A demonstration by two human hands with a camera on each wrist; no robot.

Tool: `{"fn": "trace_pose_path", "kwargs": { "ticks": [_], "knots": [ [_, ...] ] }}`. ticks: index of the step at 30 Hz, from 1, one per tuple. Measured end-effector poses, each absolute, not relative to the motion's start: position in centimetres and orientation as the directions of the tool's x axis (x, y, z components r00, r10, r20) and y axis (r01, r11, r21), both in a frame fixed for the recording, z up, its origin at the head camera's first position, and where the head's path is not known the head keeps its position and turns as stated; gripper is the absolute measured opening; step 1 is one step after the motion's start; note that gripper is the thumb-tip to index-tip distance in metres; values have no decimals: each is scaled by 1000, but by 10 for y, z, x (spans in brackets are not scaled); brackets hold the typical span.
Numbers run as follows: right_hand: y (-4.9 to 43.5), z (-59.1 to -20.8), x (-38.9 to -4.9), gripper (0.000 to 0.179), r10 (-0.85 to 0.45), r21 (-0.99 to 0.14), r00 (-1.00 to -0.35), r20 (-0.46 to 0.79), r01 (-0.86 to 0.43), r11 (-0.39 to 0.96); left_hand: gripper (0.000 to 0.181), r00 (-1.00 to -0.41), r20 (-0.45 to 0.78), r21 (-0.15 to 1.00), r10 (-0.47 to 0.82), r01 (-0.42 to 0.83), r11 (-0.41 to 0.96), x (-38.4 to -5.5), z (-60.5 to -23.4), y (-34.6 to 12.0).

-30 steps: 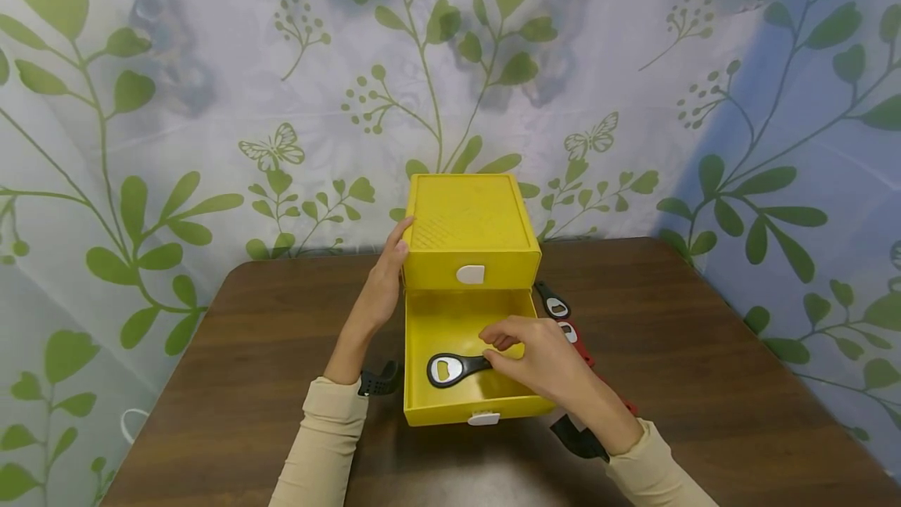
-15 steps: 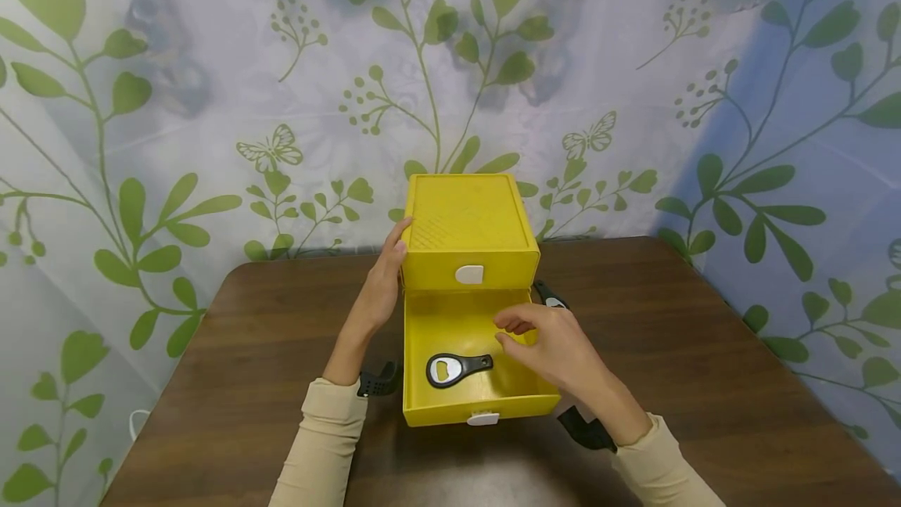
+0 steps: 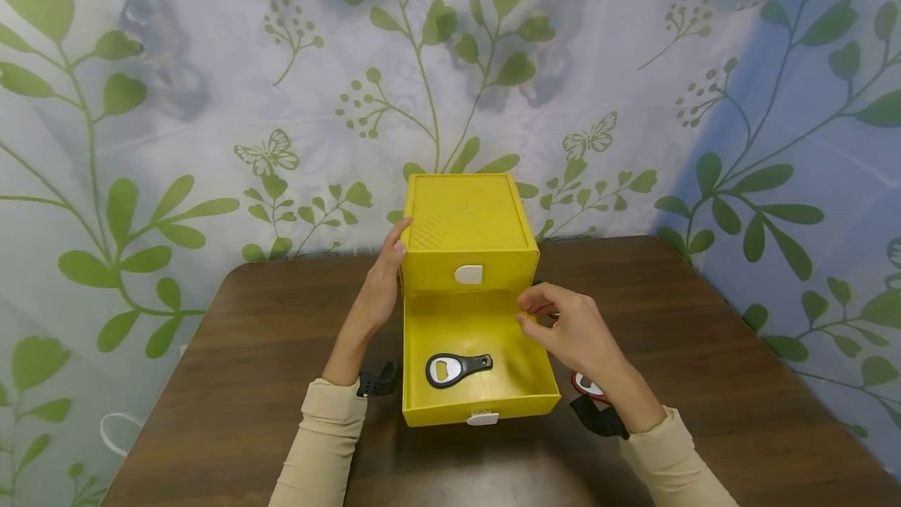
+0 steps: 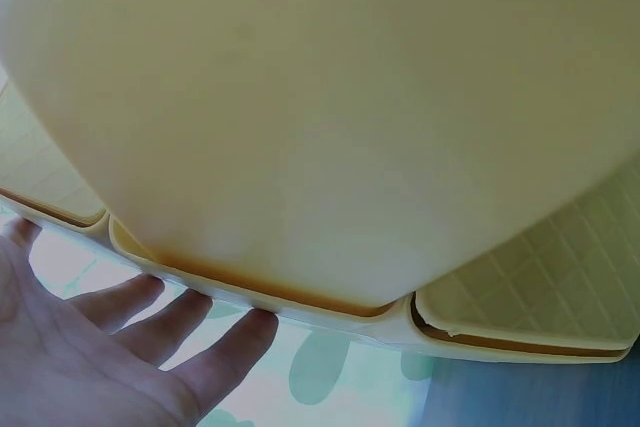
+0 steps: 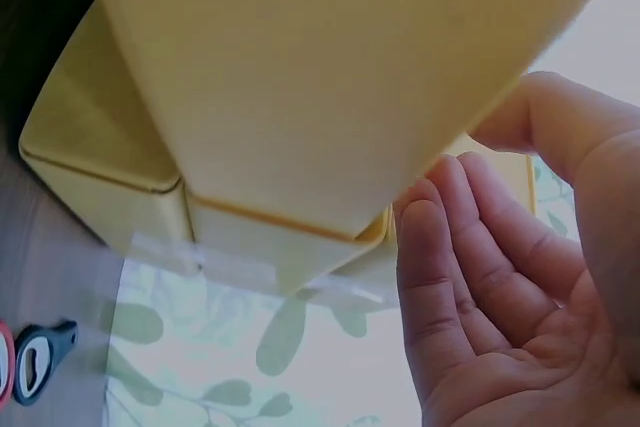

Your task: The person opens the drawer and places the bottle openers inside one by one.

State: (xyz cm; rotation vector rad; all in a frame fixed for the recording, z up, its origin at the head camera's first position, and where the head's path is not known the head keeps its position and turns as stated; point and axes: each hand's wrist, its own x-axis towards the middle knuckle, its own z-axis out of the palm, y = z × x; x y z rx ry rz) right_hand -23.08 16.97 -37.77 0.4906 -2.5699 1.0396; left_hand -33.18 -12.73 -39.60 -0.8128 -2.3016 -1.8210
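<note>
A yellow two-drawer box (image 3: 468,213) stands on the table, its lower drawer (image 3: 450,319) pulled out and its upper one closed. Inside the lower drawer lies a black bottle opener (image 3: 457,369) with a silver head, handle to the right. My left hand (image 3: 376,292) rests against the box's left side; in the left wrist view its fingers (image 4: 235,347) reach along the back edge, fairly straight. Over the drawer's right wall hovers my right hand (image 3: 580,335), fingers loosely bent and thumb apart, holding nothing. A red bottle opener (image 3: 587,386) lies right of the drawer, partly hidden by that wrist.
In the right wrist view another black bottle opener (image 5: 38,359) lies on the table beside the red one. The brown table (image 3: 725,382) extends to both sides. A leaf-patterned curtain (image 3: 317,100) hangs behind it. Black wrist straps (image 3: 380,379) are on both wrists.
My right hand has moved right and slightly away from me, from the opener's handle end to the drawer's right wall. The opener stays lying in the drawer. My left hand has not moved.
</note>
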Motion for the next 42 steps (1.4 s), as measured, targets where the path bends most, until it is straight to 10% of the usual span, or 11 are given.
{"fn": "trace_pose_path", "kwargs": {
  "ticks": [42],
  "knots": [
    [237,-430,-281,40,84,-614,-936,343,-155,774,55,-861,388,875,330,456,162,-330,-395,-126]
  ]
}}
